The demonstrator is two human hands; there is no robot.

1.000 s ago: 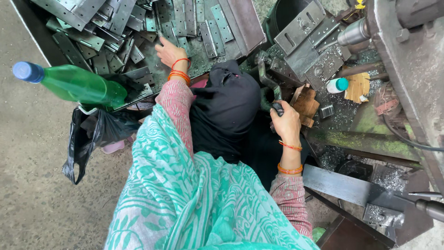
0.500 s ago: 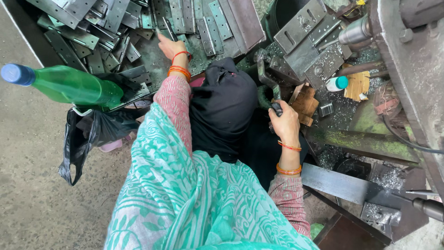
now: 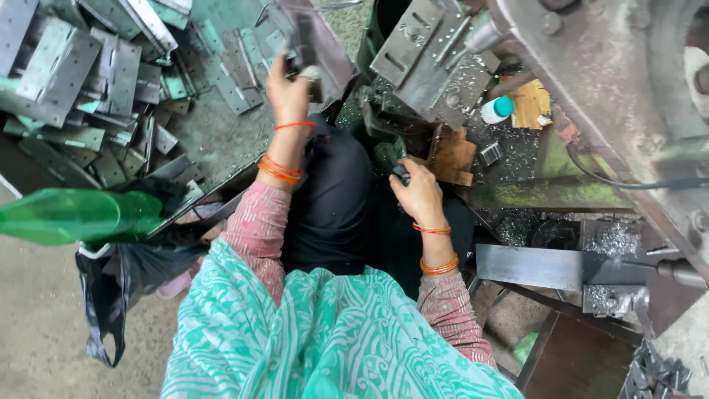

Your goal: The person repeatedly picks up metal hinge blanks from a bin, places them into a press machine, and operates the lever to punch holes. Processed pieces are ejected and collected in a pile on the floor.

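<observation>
My left hand (image 3: 288, 92) is stretched out over a heap of grey-green metal plates (image 3: 88, 89) and closes around a small grey metal piece (image 3: 309, 72) at the heap's right edge. My right hand (image 3: 421, 196) rests closer to my body, with its fingers wrapped on a black knob (image 3: 401, 174) beside the machine. Orange bangles ring both wrists. Black cloth (image 3: 332, 199) covers my lap between the two arms, and a teal patterned garment (image 3: 325, 340) fills the lower view.
A large grey machine (image 3: 591, 74) with metal shavings (image 3: 613, 240) occupies the right side. A small white bottle with a teal cap (image 3: 495, 109) and a brown cardboard piece (image 3: 452, 155) lie near it. At the left are a green plastic bottle (image 3: 66, 214) and a black bag (image 3: 111, 295).
My left hand has moved right across the heap and closed on a small metal piece. My right hand has stayed on the black knob.
</observation>
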